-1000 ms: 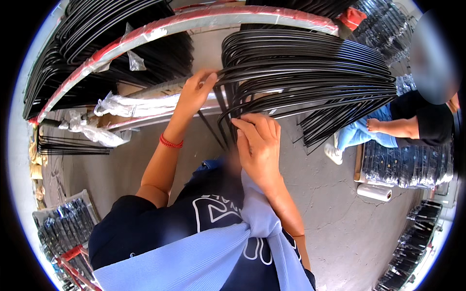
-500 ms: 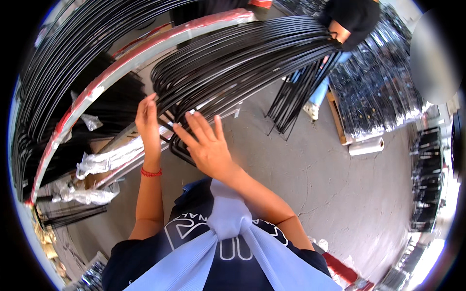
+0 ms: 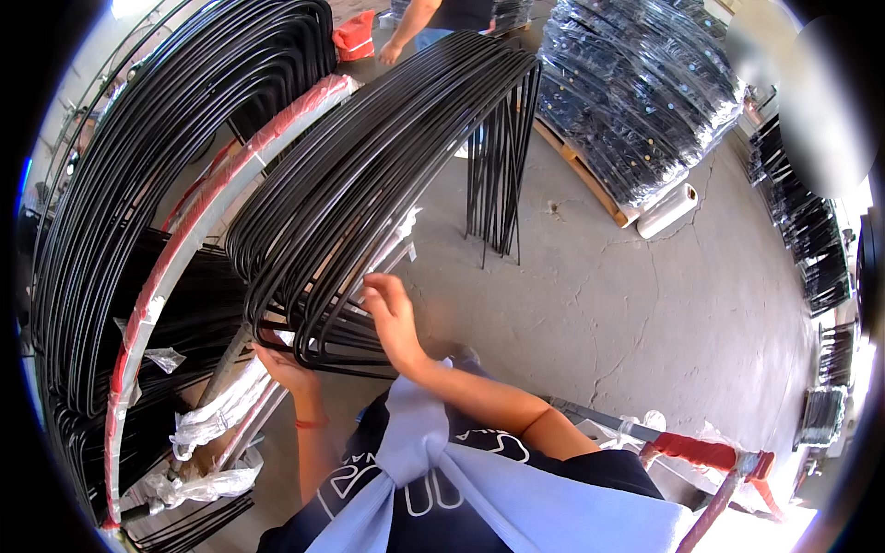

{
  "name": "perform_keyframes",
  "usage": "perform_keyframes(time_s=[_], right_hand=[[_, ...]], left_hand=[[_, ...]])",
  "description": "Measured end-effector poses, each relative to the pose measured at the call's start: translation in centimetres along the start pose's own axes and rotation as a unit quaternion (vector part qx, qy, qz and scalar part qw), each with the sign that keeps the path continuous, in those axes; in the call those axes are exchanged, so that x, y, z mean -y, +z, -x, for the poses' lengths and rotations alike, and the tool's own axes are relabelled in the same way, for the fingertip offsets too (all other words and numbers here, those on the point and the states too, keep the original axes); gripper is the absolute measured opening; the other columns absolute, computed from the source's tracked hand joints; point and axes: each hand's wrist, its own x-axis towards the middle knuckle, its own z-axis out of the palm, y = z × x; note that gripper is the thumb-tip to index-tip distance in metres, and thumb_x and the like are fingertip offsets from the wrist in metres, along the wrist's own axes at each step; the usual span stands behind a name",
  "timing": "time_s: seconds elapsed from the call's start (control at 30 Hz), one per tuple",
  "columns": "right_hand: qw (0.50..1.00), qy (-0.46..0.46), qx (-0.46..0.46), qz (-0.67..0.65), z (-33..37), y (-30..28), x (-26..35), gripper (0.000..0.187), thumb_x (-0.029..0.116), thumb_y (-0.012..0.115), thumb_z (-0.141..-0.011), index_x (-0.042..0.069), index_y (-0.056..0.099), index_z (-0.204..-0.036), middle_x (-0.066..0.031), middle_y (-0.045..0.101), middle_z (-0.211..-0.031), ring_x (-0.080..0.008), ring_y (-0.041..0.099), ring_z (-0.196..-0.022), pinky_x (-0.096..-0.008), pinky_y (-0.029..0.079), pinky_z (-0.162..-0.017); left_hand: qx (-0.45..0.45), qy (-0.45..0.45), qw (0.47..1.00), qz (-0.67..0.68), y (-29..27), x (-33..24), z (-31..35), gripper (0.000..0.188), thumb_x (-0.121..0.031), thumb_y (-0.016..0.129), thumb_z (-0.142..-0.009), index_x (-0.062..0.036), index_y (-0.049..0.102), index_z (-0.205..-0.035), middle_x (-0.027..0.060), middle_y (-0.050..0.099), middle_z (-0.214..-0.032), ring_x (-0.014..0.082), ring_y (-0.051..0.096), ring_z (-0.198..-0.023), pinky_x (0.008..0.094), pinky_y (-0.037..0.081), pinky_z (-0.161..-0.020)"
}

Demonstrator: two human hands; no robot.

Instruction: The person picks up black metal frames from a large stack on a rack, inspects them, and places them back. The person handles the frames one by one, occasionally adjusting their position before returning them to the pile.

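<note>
Rods [image 3: 387, 175], bent and black, are hanging in a bunch at the frame's middle. They look stiff, heavy and springy. Left hand [image 3: 281, 364] is gripping the bottom bends; right hand [image 3: 392, 318] is pressing open against them.

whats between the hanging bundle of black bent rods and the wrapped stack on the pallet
In the head view, only bare cracked concrete floor separates the rod bundle from the wrapped stack; a white roll lies at the pallet's near edge.

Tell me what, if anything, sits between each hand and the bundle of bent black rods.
Nothing visible does. The right hand rests directly on the near end of the bundle of bent black rods, and the left hand touches the bundle from underneath, partly hidden by the rods.
</note>
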Motion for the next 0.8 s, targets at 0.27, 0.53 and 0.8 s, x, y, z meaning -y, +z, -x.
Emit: perform_keyframes(time_s=[0.27, 0.53, 0.8], right_hand=[[0.857, -0.029, 0.476, 0.196, 0.2, 0.6, 0.3, 0.078, 0.034, 0.055, -0.081, -0.005, 0.02, -0.138, -0.0232, 0.017, -0.145, -0.0306, 0.009, -0.137, -0.0341, 0.008, -0.11], [0.924, 0.047, 0.374, 0.07, 2.0, 4.2, -0.3, 0.094, 0.06, 0.056, -0.077, -0.004, 0.022, -0.137, -0.0229, 0.022, -0.14, -0.0362, 0.013, -0.133, -0.0392, 0.013, -0.109], [0.903, 0.025, 0.396, 0.165, 1.7, 4.5, -1.9, 0.08, 0.056, 0.043, -0.087, 0.0, 0.021, -0.138, -0.0259, 0.021, -0.139, -0.0369, 0.015, -0.132, -0.0408, 0.016, -0.108]], left_hand=[[0.03, 0.017, 0.999, -0.032, 0.3, -0.8, 1.0, 0.055, -0.037, 0.028, -0.097, 0.0032, 0.029, -0.135, 0.0144, 0.032, -0.139, 0.0221, 0.027, -0.13, 0.0348, 0.017, -0.108], [0.123, 0.029, 0.991, -0.043, 1.7, -1.1, 1.5, 0.055, -0.037, 0.026, -0.097, -0.0068, 0.017, -0.142, 0.0122, 0.026, -0.142, 0.0252, 0.028, -0.13, 0.038, 0.022, -0.107], [0.124, -0.017, 0.991, -0.047, -0.9, 2.8, 0.2, 0.056, -0.044, 0.028, -0.096, -0.0023, 0.036, -0.132, 0.0102, 0.046, -0.127, 0.0191, 0.047, -0.113, 0.0317, 0.038, -0.095]])
